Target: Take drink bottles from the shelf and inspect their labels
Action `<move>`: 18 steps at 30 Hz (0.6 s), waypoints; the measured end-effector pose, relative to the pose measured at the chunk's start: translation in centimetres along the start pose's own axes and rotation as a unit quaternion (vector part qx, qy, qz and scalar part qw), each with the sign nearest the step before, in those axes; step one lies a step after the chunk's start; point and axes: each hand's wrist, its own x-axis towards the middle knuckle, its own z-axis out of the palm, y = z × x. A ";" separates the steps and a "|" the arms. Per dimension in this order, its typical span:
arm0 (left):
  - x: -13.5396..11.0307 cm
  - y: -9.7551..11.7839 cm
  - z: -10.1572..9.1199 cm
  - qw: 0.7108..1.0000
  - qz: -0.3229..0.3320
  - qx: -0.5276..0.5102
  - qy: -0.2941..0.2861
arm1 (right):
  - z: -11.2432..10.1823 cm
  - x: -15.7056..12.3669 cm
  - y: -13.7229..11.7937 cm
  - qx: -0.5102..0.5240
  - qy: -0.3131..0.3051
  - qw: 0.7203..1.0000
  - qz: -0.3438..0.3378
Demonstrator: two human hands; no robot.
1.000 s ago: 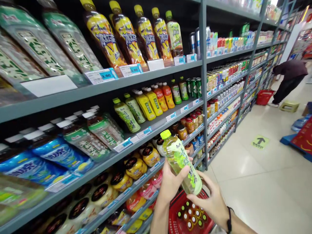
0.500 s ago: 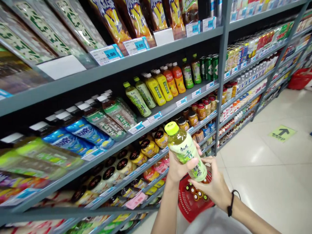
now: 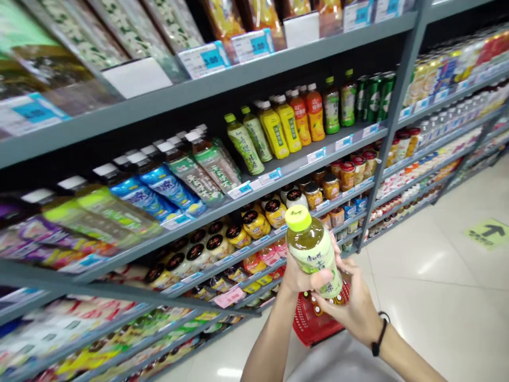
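Between my hands is a green tea bottle (image 3: 312, 249) with a yellow-green cap and a pale green label. It stands tilted, its cap toward the shelves. My left hand (image 3: 300, 276) is wrapped round the bottle's lower half, with the thumb across the label and fingertips showing on the far side. My right hand (image 3: 356, 300), with a black band at the wrist, grips the bottle near its base. Beneath the bottle, a red shopping basket (image 3: 314, 337) with several capped items inside is partly hidden by my hands.
A grey shelf unit (image 3: 302, 55) runs along the left and ahead. On its middle shelf stand several drink bottles (image 3: 244, 146), with green cans (image 3: 373, 98) at the right end. Several jars (image 3: 254, 224) fill a lower shelf. A green arrow sign (image 3: 488, 233) lies on the tiled floor.
The view has turned left, so the shelves sit further right in it. The bottle stays in both hands and looks slightly more upright.
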 end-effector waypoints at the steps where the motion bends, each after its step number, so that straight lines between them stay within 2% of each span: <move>1: -0.1 0.0 -0.1 1.000 0.001 -0.008 -0.005 | 0.0 -0.1 0.1 0.004 -0.017 1.000 -0.005; 4: -0.5 -0.1 -1.0 0.999 0.009 -0.038 -0.031 | 0.0 -0.7 1.4 0.001 -0.067 0.997 -0.024; 7: -1.2 -0.3 -2.3 0.999 0.011 -0.042 -0.017 | 0.6 -0.3 3.4 -0.014 -0.110 0.991 -0.077; 9: -2.0 -0.2 -3.3 0.999 0.016 -0.038 0.034 | 1.4 0.6 4.0 -0.010 -0.167 0.982 -0.093; 12: -3.6 0.8 -4.4 0.987 0.058 -0.023 0.149 | 3.0 2.1 3.4 -0.003 -0.230 0.969 -0.090; 15: -5.1 2.1 -5.3 0.964 0.101 0.001 0.247 | 4.8 2.9 1.9 0.020 -0.229 0.969 -0.086; 18: -6.2 3.3 -6.3 0.945 0.107 -0.018 0.310 | 6.4 2.7 0.5 0.048 -0.244 0.964 -0.090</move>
